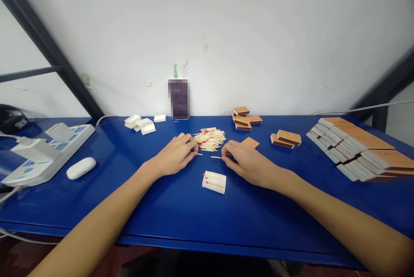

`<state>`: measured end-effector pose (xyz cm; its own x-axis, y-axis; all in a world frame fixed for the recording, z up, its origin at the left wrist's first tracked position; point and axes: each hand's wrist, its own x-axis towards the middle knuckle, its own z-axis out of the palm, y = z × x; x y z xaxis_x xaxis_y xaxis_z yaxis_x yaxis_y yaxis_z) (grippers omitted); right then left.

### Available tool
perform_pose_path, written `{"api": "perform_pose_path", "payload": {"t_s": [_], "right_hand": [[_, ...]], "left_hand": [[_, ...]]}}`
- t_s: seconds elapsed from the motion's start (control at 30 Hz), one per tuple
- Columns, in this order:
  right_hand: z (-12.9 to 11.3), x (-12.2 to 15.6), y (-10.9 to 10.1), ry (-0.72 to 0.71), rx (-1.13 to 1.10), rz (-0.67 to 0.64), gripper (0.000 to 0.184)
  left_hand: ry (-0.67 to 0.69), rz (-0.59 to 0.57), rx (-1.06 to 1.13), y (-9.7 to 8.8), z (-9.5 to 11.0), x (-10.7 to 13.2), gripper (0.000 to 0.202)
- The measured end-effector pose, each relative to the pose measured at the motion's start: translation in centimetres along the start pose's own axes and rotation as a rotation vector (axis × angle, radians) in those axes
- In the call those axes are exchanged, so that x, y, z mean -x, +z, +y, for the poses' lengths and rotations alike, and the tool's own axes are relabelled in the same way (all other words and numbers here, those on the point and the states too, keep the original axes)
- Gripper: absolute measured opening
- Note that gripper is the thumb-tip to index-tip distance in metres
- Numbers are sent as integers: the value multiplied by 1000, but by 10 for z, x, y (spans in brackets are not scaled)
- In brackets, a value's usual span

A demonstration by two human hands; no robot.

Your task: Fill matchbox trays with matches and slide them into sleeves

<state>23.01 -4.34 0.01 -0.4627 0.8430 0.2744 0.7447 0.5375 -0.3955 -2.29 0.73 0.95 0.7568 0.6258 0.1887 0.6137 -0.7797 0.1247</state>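
My left hand (177, 154) is closed in a pinch on a matchstick (200, 154), whose pale end sticks out to the right. Facing it, my right hand (244, 160) pinches another matchstick (215, 157) that points left. Just beyond both hands lies a loose pile of red-tipped matches (211, 140). Nearer to me, a white matchbox tray (220, 187) lies open side up with a few matches inside, their red heads to the left. An orange matchbox sleeve (250, 142) is partly hidden behind my right hand.
White trays (142, 122) lie at the back left. Orange matchboxes (242, 121) are heaped at the back, with two more (287, 137) to the right. Stacked matchboxes (362, 145) stand far right. A power strip (51, 156) and white earbud case (81, 168) are left. A dark, blurred-out object (179, 99) leans on the wall.
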Motion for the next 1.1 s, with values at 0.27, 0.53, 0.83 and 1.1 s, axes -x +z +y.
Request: {"api": "perform_pose_path", "payload": {"t_s": [0.27, 0.53, 0.83, 1.1], "right_hand": [[-10, -1, -13, 104, -382, 139, 5], [-8, 3, -16, 90, -229, 212, 15], [-13, 3, -19, 205, -788, 88, 23], [-30, 15, -13, -172, -236, 117, 20]], "left_hand": [[2, 185, 167, 1, 6, -4, 22], [139, 65, 586, -7, 45, 1, 3], [180, -54, 361, -19, 46, 6, 27], [113, -189, 316, -28, 32, 6, 19]]}}
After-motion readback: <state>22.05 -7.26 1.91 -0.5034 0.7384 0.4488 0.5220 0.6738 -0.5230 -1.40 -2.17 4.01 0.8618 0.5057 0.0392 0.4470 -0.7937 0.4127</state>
